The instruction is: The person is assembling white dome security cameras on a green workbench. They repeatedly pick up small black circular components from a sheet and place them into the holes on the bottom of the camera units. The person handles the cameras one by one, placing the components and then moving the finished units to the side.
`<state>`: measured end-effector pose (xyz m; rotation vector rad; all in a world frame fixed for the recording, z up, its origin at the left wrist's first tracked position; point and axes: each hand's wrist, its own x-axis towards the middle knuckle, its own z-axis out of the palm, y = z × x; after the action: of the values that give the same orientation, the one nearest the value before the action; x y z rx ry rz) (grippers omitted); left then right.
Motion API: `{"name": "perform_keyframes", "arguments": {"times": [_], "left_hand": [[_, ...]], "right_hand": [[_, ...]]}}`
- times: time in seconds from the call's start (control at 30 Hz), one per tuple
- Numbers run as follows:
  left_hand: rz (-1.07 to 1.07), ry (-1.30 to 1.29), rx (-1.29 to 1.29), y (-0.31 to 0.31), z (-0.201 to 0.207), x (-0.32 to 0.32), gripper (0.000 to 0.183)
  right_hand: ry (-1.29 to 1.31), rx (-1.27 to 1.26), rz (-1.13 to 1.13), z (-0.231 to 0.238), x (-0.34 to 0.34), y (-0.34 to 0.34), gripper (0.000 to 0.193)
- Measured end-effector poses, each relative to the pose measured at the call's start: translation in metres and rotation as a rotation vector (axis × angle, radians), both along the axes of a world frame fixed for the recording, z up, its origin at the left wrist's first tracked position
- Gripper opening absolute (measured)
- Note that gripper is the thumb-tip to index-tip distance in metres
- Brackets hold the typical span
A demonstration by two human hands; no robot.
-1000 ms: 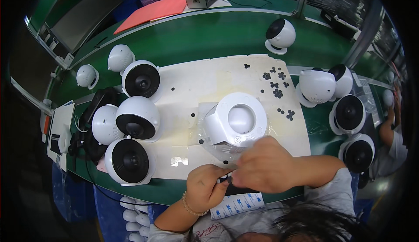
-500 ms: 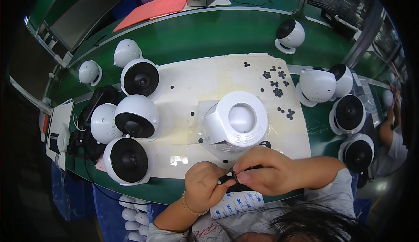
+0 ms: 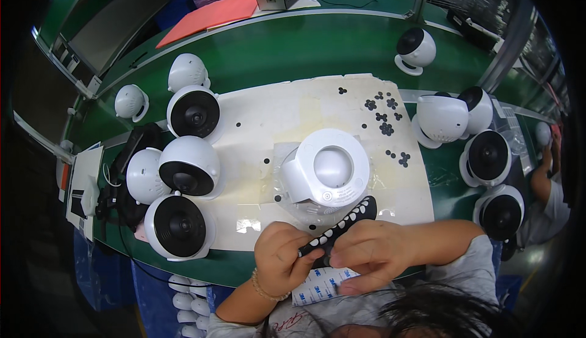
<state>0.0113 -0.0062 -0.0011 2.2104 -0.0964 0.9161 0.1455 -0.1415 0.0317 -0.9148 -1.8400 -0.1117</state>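
left hand (image 3: 281, 252) is pinching white-dotted black strip (image 3: 332, 234); right hand (image 3: 375, 246), grip unclear; blue-lined bin (image 3: 152, 289) is holding rounded white housings (image 3: 182, 301).

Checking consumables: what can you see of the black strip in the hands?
The black strip is narrow and thin-looking, with a row of white rounded spots along it; whether these are holes or backing is unclear. It slants up to the right, its lower-left end pinched by the left hand, its upper end near the white camera. The right hand partly covers its lower edge.
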Motion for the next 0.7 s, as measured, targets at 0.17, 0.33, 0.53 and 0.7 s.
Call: {"name": "perform_keyframes", "arguments": {"times": [0.17, 0.33, 0.53, 0.7], "left_hand": [[0.182, 0.007, 0.178, -0.005, 0.015, 0.013, 0.022], [0.079, 0.057, 0.247, 0.0, 0.011, 0.011, 0.021], [0.066, 0.088, 0.268, -0.002, 0.0, 0.003, 0.02], [0.06, 0.106, 0.245, -0.003, -0.001, 0.0, 0.019]], "right_hand": [[0.335, -0.149, -0.302, 0.008, 0.034, -0.001, 0.044], [0.694, -0.426, -0.219, 0.028, 0.063, 0.013, 0.051], [0.629, -0.494, -0.243, 0.023, 0.066, 0.017, 0.051], [0.521, -0.489, -0.296, 0.024, 0.065, 0.016, 0.052]]}}
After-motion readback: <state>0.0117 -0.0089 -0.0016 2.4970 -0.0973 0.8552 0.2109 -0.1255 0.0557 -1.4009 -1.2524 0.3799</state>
